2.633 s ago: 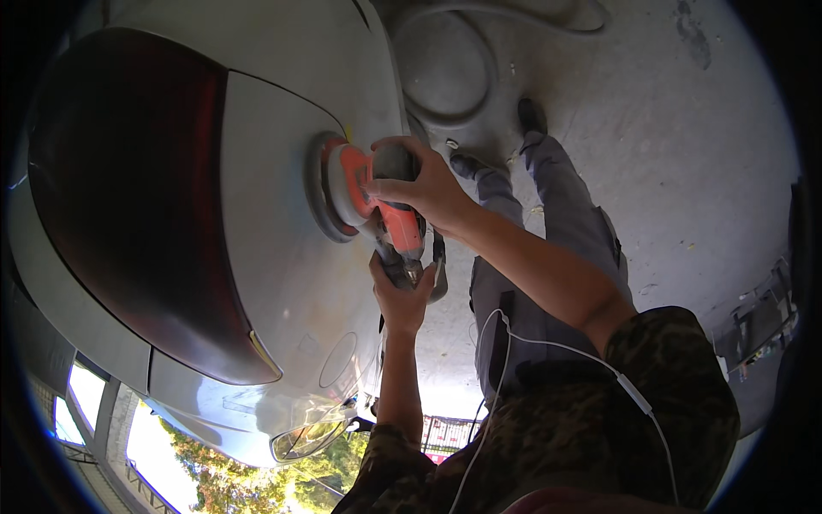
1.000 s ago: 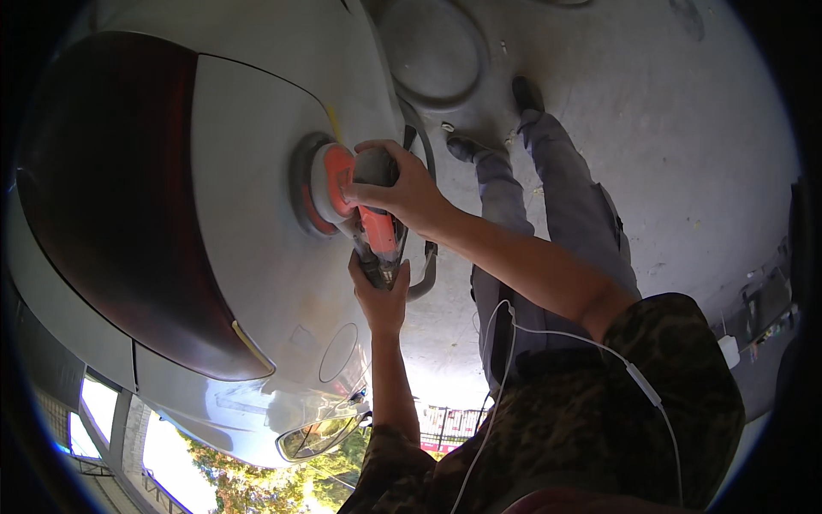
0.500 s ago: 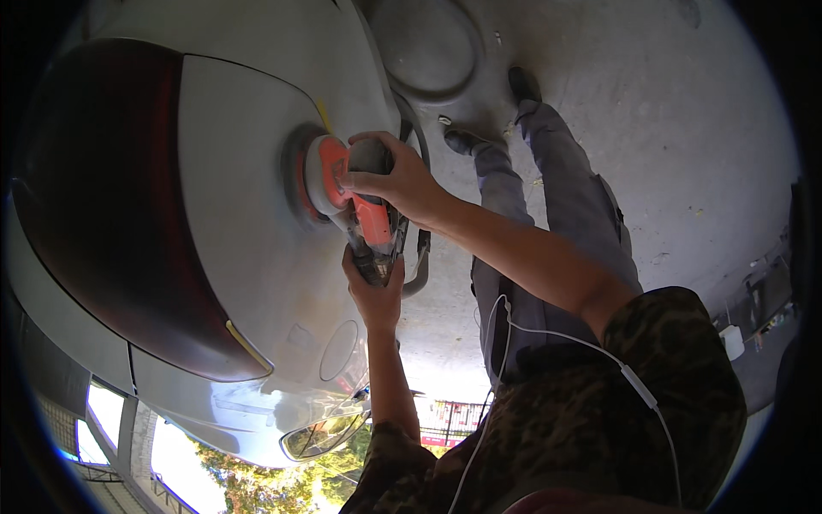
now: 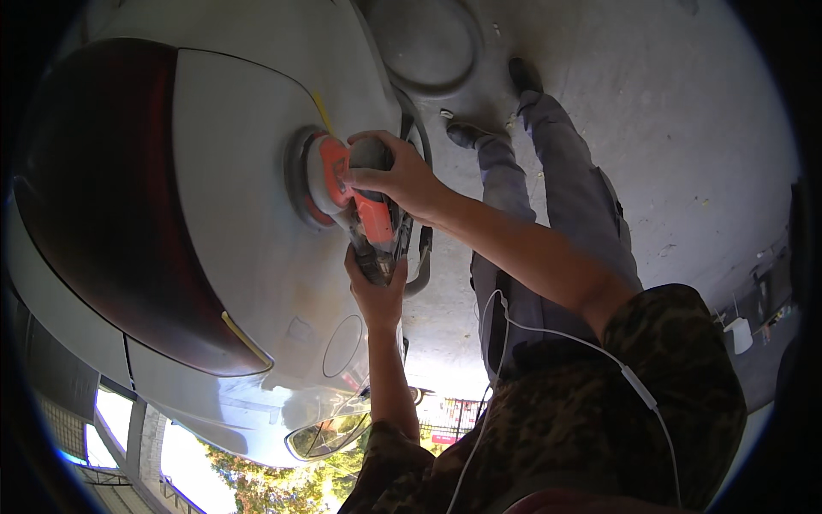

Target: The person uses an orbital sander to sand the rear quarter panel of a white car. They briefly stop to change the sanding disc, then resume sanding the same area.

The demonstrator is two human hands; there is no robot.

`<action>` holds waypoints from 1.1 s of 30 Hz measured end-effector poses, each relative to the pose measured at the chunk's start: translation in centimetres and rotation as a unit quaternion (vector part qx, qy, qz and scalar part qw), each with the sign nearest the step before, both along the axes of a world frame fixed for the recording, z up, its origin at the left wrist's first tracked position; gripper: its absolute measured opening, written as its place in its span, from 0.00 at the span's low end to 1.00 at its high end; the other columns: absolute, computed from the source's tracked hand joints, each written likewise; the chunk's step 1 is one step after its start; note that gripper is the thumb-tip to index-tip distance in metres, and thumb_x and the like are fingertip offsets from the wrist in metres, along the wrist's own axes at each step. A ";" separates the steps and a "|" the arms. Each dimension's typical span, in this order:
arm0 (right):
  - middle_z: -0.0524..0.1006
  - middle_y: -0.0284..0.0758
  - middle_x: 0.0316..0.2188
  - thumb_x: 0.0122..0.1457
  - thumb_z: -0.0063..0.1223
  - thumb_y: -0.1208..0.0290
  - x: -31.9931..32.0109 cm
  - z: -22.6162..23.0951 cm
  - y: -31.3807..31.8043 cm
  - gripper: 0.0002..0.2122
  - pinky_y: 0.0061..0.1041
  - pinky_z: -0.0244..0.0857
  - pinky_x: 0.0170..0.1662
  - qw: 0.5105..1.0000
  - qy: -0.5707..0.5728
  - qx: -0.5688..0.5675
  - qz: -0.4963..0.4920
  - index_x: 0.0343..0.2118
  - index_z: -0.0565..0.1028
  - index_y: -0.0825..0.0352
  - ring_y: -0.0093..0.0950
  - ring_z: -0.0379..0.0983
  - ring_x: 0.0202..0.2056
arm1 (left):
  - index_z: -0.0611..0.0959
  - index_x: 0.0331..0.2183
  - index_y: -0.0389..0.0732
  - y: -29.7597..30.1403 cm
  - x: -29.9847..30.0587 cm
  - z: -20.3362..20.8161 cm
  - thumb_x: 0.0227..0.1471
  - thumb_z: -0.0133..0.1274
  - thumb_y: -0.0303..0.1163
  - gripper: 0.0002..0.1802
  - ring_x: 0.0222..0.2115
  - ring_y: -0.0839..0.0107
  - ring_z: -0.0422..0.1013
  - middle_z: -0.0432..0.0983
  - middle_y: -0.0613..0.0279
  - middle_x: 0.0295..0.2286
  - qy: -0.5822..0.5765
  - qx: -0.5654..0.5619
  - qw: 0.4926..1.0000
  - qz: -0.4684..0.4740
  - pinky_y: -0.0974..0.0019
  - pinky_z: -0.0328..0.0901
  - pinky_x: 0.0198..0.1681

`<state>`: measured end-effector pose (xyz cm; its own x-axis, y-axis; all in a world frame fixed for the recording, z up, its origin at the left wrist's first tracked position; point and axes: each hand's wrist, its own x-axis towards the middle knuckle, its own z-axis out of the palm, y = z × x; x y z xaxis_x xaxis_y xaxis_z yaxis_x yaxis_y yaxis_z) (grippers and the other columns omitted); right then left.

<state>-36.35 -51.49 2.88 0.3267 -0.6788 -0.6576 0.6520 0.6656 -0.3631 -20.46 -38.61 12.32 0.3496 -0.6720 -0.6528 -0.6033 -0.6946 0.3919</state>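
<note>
An orange and black orbital sander (image 4: pixel 372 218) is held in both hands, its round pad (image 4: pixel 306 178) facing the pale car body panel (image 4: pixel 248 163). The pad appears to rest on the panel; the contact itself is hidden. My right hand (image 4: pixel 409 178) is wrapped over the sander's black head, thumb and fingers on either side. Lower down, my left hand (image 4: pixel 377 295) grips the dark end of its body. Left of the pad is a large dark red taillight (image 4: pixel 111 206). Yellow tape (image 4: pixel 322 111) sticks to the panel edge above the pad.
A dark hose (image 4: pixel 421 272) curves behind the sander. My legs (image 4: pixel 574 180) and dark shoes stand on the grey concrete floor (image 4: pixel 668 146). A white cable (image 4: pixel 565 336) hangs across my camouflage shirt. The car's side mirror (image 4: pixel 327 435) shows at the lower edge.
Both hands keep the same grip on the sander. The car and taillight have shifted slightly in the picture; the sander has barely moved.
</note>
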 end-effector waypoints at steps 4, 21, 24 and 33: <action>0.78 0.38 0.44 0.54 0.74 0.63 -0.3 -0.5 -0.6 0.33 0.29 0.75 0.50 1.000 0.010 0.007 0.012 0.60 0.72 0.72 0.26 0.78 0.44 | 0.63 0.66 0.31 -0.1 0.2 -0.3 0.47 0.74 0.31 0.52 0.48 0.58 0.78 0.79 0.44 0.50 0.000 -0.005 1.000 -0.009 0.59 0.71 0.55; 0.77 0.42 0.44 0.51 0.72 0.63 2.2 1.2 0.6 0.34 0.32 0.76 0.47 0.987 0.148 -0.056 0.040 0.58 0.68 0.68 0.30 0.79 0.41 | 0.61 0.67 0.30 0.6 2.4 -2.0 0.49 0.73 0.32 0.52 0.51 0.57 0.76 0.78 0.43 0.52 0.011 -0.020 1.000 -0.015 0.58 0.69 0.57; 0.77 0.40 0.42 0.53 0.72 0.61 2.4 1.8 2.4 0.34 0.30 0.75 0.46 0.988 0.134 -0.060 0.055 0.59 0.68 0.68 0.28 0.78 0.41 | 0.62 0.67 0.31 2.5 2.5 -1.5 0.49 0.73 0.33 0.52 0.51 0.57 0.76 0.78 0.44 0.52 0.016 -0.003 1.000 0.008 0.58 0.68 0.58; 0.78 0.41 0.43 0.50 0.73 0.61 2.2 0.2 2.0 0.33 0.32 0.74 0.49 0.993 0.099 -0.062 0.026 0.56 0.70 0.70 0.30 0.78 0.43 | 0.61 0.67 0.30 2.6 2.3 -1.0 0.50 0.73 0.31 0.51 0.47 0.63 0.76 0.78 0.48 0.49 0.035 -0.010 0.999 -0.009 0.63 0.69 0.54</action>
